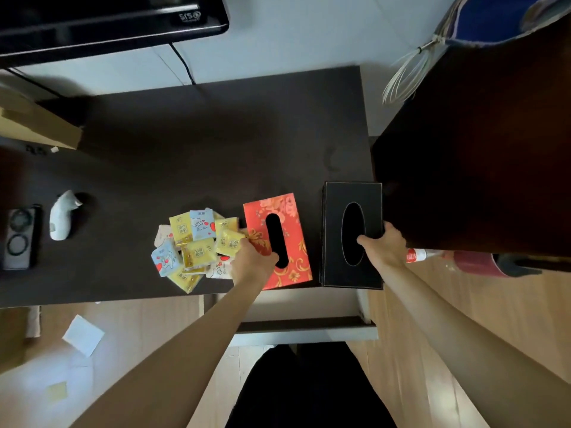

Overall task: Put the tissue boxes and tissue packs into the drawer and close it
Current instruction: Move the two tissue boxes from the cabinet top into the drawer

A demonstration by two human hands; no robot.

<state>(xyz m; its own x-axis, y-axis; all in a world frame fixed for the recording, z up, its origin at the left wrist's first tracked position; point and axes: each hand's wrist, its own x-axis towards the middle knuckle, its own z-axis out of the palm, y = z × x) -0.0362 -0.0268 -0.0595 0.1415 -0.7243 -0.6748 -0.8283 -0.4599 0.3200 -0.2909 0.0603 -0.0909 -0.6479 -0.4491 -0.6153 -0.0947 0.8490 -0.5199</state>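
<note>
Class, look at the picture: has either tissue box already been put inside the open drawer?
No: the red tissue box and the black tissue box both sit on the dark table, above the open drawer.

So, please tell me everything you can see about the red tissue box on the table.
The red tissue box is a flat rectangular box that looks like printed cardboard, red with gold and pink flower patterns. Its top has a long dark oval opening; no tissue shows in it. It lies flat near the front edge of the dark table, between the pile of tissue packs and the black tissue box, apart from the latter. The left hand grips it, thumb in the opening.
</note>
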